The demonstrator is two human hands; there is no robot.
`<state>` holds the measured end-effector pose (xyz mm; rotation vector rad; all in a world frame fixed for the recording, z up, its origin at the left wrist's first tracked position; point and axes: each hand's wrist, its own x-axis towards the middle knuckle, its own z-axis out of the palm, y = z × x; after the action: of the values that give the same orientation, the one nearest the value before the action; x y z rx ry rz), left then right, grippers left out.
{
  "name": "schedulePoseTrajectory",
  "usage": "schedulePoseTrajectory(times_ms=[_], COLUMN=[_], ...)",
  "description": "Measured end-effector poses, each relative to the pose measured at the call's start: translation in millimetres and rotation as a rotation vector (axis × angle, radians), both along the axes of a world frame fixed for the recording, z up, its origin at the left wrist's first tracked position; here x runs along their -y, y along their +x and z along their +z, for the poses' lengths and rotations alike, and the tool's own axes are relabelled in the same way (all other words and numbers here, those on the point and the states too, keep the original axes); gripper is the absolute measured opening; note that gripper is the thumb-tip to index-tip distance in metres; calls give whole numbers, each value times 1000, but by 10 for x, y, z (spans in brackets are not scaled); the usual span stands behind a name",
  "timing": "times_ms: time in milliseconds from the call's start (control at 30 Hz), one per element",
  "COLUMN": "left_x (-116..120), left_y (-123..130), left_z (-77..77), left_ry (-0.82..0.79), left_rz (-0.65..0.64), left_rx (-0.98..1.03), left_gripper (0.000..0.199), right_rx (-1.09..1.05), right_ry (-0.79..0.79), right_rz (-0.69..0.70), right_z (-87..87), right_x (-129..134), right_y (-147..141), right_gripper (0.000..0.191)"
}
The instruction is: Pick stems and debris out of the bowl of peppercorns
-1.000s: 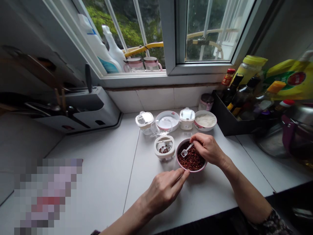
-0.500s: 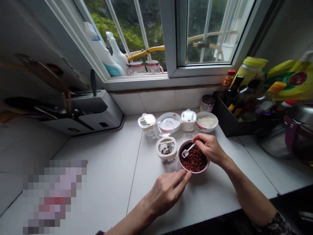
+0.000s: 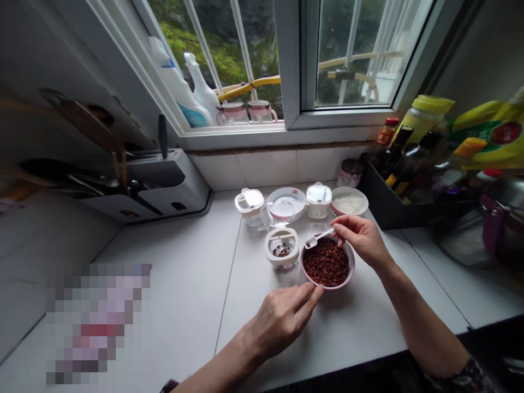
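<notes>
My right hand (image 3: 362, 240) pinches the handle of a small white spoon (image 3: 311, 242), whose scoop carries a little of the dark red dried spice. Below the spoon is a pink-rimmed bowl (image 3: 352, 270) filled with the same spice (image 3: 326, 263), which looks like Sichuan peppercorns. With its fingertips, my left hand (image 3: 286, 314) grips the bowl's near rim. Just left of the bowl stands a clear seasoning jar (image 3: 282, 248) with a cream collar, its transparent lid (image 3: 280, 213) tipped back. A few bits of spice lie inside the jar.
Behind stand two lidded jars (image 3: 249, 203) (image 3: 319, 199), a bowl of white grains (image 3: 286, 204) and a bowl of white powder (image 3: 349, 203). A dark box of bottles (image 3: 388, 213) is at right, a grey utensil holder (image 3: 180, 185) at left. A blurred-out object lies front left.
My right hand has raised the spoon from the spice up to the bowl's far left rim. My left hand stays at the near rim. The whole view has shifted slightly.
</notes>
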<state>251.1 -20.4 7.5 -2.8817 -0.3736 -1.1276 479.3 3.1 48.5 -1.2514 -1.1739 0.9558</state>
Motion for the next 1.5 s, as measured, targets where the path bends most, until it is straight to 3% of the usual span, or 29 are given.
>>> schedulePoseTrajectory(times_ms=[267, 367, 500, 567, 667, 800, 933, 1267, 1400, 1500], left_x=[-8, -9, -9, -9, -10, -9, -7, -17, -14, -12], left_y=[-8, -10, -5, -4, -11, -24, -20, -20, -20, -19], left_z=[-13, -19, -36, -40, -40, -40, -44, -35, -36, -43], left_ry=[30, 28, 27, 22, 23, 9, 16, 21, 36, 38], left_rz=[7, 9, 2, 1, 0, -3, -7, -10, -2, 0], left_rx=[-2, -14, -10, -3, -10, -23, -10, 3, -4, -4], left_gripper=[25, 25, 26, 26, 26, 27, 25, 24, 24, 24], right_rx=[65, 329, 700, 777, 766, 693, 757, 927, 854, 785], right_ry=[185, 370, 727, 816, 769, 551, 423, 339, 313, 330], right_rz=[-86, -105, 18, 51, 9, -103, -17, -4, 88, 78], right_z=[-65, -116, -153, -143, -79, 52, 128, 144, 93, 65], right_x=[139, 191, 197, 188, 182, 176, 163, 159, 157, 153], right_y=[-310, -394, -398, -365, -286, -127, 9, 79, -28, -64], right_gripper=[14, 9, 22, 26, 27, 17, 17, 18, 19, 19])
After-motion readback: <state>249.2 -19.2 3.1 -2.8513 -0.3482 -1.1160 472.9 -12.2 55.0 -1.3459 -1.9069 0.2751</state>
